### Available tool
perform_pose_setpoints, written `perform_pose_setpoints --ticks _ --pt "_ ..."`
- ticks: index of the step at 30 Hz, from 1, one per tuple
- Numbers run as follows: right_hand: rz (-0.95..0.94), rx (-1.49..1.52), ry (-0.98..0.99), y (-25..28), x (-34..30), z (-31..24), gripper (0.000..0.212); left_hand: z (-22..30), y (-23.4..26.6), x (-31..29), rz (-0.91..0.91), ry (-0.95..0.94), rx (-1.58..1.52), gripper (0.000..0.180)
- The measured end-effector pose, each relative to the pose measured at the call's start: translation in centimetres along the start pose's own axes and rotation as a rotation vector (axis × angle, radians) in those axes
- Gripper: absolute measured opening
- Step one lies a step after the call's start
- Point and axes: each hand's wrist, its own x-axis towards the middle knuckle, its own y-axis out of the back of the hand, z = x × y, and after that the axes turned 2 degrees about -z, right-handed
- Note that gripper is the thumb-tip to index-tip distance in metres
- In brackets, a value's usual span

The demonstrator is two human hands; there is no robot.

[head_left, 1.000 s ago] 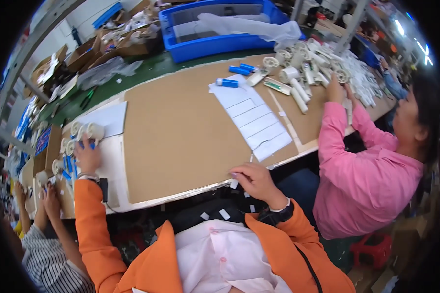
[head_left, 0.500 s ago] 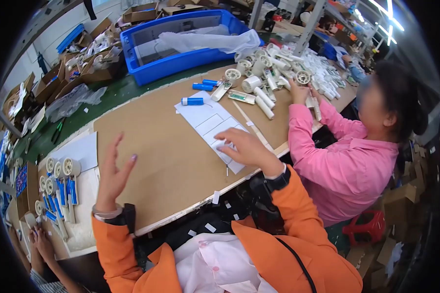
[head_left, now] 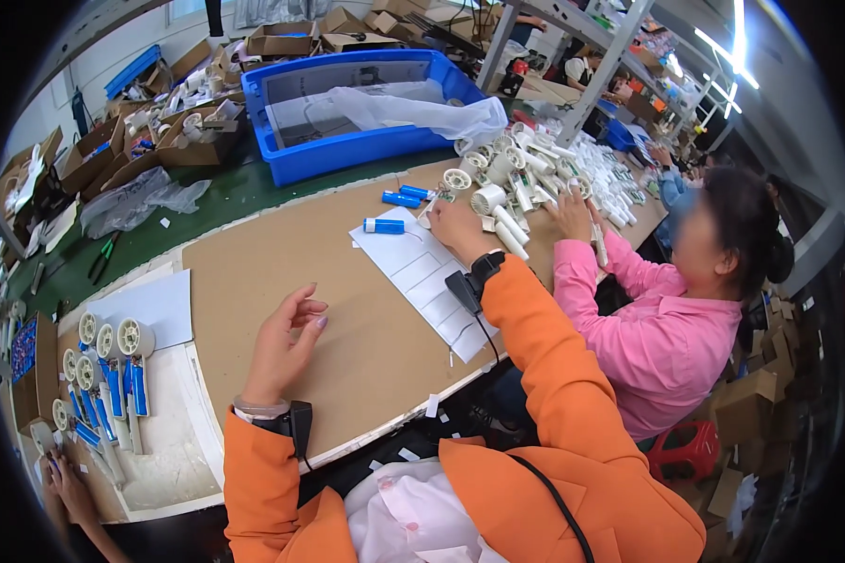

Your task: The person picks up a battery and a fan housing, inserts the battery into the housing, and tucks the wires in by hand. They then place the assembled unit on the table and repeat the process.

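My right hand (head_left: 460, 231) is at the far side of the board, its fingers closed around a slim white plastic shell (head_left: 425, 218); the hand covers most of the shell. Left of it, a blue cylindrical battery (head_left: 384, 226) with thin wires lies on a white sheet with ruled boxes (head_left: 413, 272). Two more blue batteries (head_left: 402, 199) lie just behind. My left hand (head_left: 286, 342) hovers over the brown board (head_left: 253, 253), fingers loosely bent and apart, with nothing in it.
White round-headed housings and tubes (head_left: 507, 169) are heaped at the far right, where a person in pink (head_left: 648, 310) handles parts. A blue bin (head_left: 347, 155) stands behind. Several housings with blue batteries (head_left: 113, 375) lie left, near another person's hand (head_left: 66, 483).
My right hand has moved forward from above the ruled sheet to the white shell and closed on it. My left hand's fingers have bent and it sits lower. The view has shifted slightly.
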Motion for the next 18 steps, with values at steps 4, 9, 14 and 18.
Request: perform_pose_setpoints --ticks 4,9,14,18 --pt "0.371 -0.099 0.048 0.9 0.3 2.2 0.036 0.0 -0.3 0.5 -0.013 0.002 -0.002 0.043" --pt "0.089 -0.052 -0.199 0.1 0.3 1.5 0.058 -0.6 -0.2 0.1 0.009 -0.024 -0.001 0.042" --pt "-0.078 0.086 -0.223 0.2 0.5 2.4 0.05 -1.0 -0.3 0.3 -0.019 -0.018 0.008 0.042" --pt "0.03 0.259 -0.338 0.2 0.3 3.1 0.04 -0.6 -0.5 0.6 -0.031 -0.011 -0.007 0.043"
